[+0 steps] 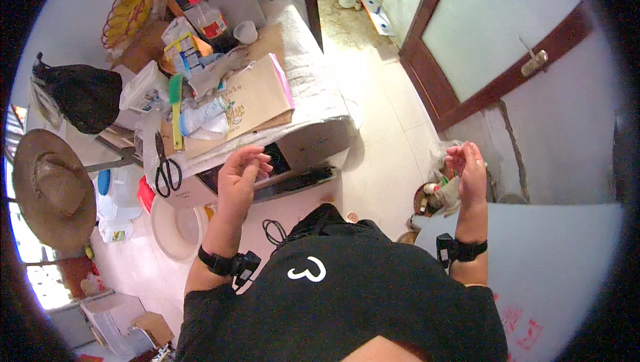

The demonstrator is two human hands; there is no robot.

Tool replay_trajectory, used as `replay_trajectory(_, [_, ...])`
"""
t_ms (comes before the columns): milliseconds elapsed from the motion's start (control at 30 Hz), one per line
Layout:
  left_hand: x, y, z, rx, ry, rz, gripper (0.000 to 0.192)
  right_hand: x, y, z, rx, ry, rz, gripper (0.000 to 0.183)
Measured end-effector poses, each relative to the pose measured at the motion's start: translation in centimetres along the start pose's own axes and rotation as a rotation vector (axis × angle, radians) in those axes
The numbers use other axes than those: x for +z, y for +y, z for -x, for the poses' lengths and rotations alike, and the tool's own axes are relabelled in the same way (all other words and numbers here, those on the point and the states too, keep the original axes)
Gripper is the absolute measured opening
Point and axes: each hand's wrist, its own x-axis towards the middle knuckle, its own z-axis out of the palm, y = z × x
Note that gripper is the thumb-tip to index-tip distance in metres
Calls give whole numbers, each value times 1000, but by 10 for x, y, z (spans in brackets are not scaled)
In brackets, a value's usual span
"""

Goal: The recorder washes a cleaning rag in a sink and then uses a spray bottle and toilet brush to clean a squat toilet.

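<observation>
My left hand (242, 174) is raised in front of the near edge of a cloth-covered box (320, 137), fingers loosely curled and apart, with nothing in it. To its left, black-handled scissors (161, 177) hang over the edge of the surface. Nearest beyond that hand lies a flat brown paper bag (260, 92), beside a yellow-handled brush (176, 117) with green bristles. My right hand (466, 169) is held up on the other side, fingers bent and nothing seen in it. Below and beyond it stands a waste bin (425, 202) with a plastic bag and litter.
A red-capped bottle (210, 22), a plastic cup (245, 32) and a black bag (82, 94) crowd the surface. A white bucket (177, 227) stands on the floor at left, near a brown hat (55, 189). A wood-framed glass door (450, 102) and flat mop (377, 17) are ahead.
</observation>
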Motion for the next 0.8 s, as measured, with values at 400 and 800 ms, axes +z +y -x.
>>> replay_trajectory(400, [83, 10, -109, -33, -197, 39, 19, -35, -51, -91, -36, 69, 113, 10])
replay_trajectory(800, [174, 26, -160, -47, -33, -37, 18, -78, -68, -252, 31, -135, 299, 13])
